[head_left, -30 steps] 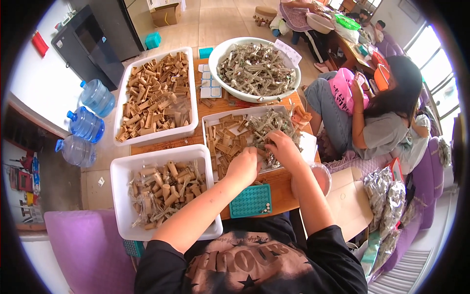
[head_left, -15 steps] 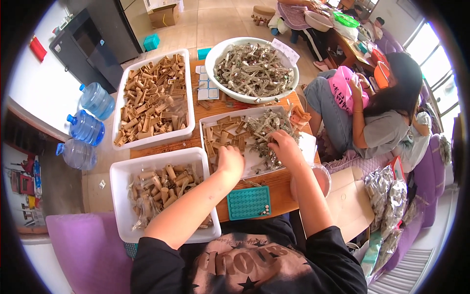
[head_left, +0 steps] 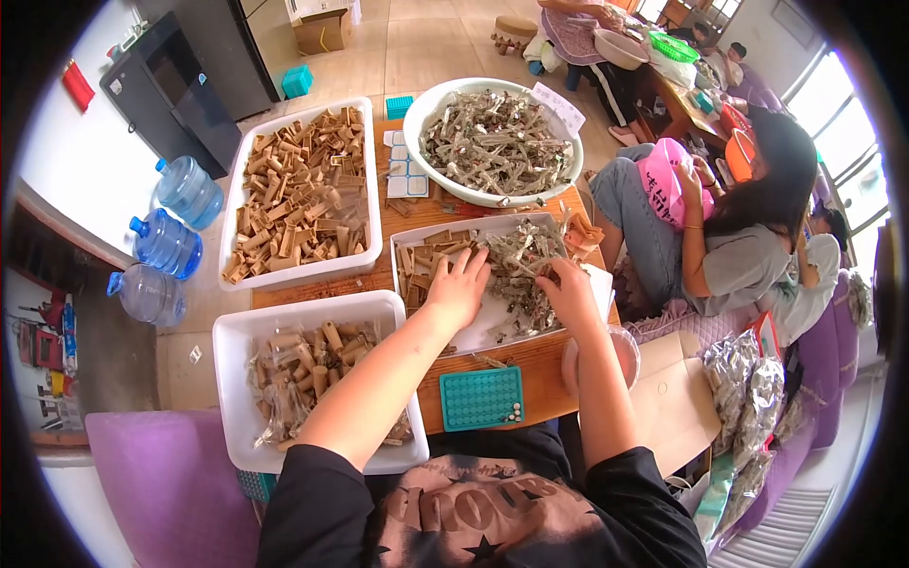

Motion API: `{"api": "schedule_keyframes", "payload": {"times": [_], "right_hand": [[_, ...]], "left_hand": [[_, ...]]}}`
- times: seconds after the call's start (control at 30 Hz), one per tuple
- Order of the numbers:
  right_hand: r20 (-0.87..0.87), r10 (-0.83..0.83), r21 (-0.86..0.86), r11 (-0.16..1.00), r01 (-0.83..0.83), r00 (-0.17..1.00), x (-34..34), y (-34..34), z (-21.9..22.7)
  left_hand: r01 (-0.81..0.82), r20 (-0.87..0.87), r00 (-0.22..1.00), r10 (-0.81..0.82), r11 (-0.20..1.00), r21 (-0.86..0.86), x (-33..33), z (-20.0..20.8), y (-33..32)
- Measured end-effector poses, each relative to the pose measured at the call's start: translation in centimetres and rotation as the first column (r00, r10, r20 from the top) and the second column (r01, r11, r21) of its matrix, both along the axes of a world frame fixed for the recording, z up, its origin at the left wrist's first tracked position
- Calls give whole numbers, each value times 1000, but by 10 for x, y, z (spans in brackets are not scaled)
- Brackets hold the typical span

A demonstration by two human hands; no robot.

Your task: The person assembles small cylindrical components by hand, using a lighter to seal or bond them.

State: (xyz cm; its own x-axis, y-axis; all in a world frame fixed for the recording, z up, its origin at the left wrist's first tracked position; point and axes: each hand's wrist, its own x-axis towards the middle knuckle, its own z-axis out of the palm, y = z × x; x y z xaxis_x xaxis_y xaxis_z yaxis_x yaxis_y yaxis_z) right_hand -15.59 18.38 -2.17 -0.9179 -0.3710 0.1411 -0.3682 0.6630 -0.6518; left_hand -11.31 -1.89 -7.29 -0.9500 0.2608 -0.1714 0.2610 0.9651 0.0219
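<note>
A shallow white box point(head_left: 476, 343) lies on the wooden table between my hands. Tan, open-sided cardboard-like pieces point(head_left: 417, 265) fill its left part; a heap of small, clear-and-greyish narrow pieces point(head_left: 519, 254) lies in its right part. My left hand point(head_left: 459, 287) reaches over the box's middle with fingers spread, beside the tan pieces, holding nothing I can see. At the heap's right edge my right hand point(head_left: 571, 295) has its fingers bent inward and drawn together; what is between them is hidden. Below the box sits a teal pitted tray point(head_left: 481, 398) with a few small whitish bits in one corner.
White tubs of tan pieces point(head_left: 370, 189) and tan rolls point(head_left: 222, 379) stand on the left. Behind the box is a round basin point(head_left: 409, 142) of greyish pieces. A clear round container point(head_left: 625, 355) and an open carton point(head_left: 677, 402) are at right, near a seated person point(head_left: 748, 256).
My left hand has shifted slightly right and its fingers have spread out. My right hand has moved a little right and nearer to me, along the heap's edge.
</note>
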Motion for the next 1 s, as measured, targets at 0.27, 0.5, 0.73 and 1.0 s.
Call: {"api": "schedule_keyframes", "payload": {"times": [0.27, 0.5, 0.73, 1.0], "right_hand": [[-2, -11, 12, 1000, 11, 1000, -2, 4, -5], [23, -17, 10, 1000, 17, 1000, -3, 5, -3], [-6, -10, -22, 1000, 9, 1000, -2, 2, -2], [-34, -9, 0, 1000, 9, 999, -4, 6, -5]], "left_hand": [[0, 98, 995, 0, 1000, -4, -14, 19, -8], [-19, 3, 1000, 19, 998, -63, -11, 24, -13], [-37, -86, 995, 41, 998, 45, -8, 18, -13], [-16, 8, 1000, 16, 1000, 18, -14, 35, -18]]}}
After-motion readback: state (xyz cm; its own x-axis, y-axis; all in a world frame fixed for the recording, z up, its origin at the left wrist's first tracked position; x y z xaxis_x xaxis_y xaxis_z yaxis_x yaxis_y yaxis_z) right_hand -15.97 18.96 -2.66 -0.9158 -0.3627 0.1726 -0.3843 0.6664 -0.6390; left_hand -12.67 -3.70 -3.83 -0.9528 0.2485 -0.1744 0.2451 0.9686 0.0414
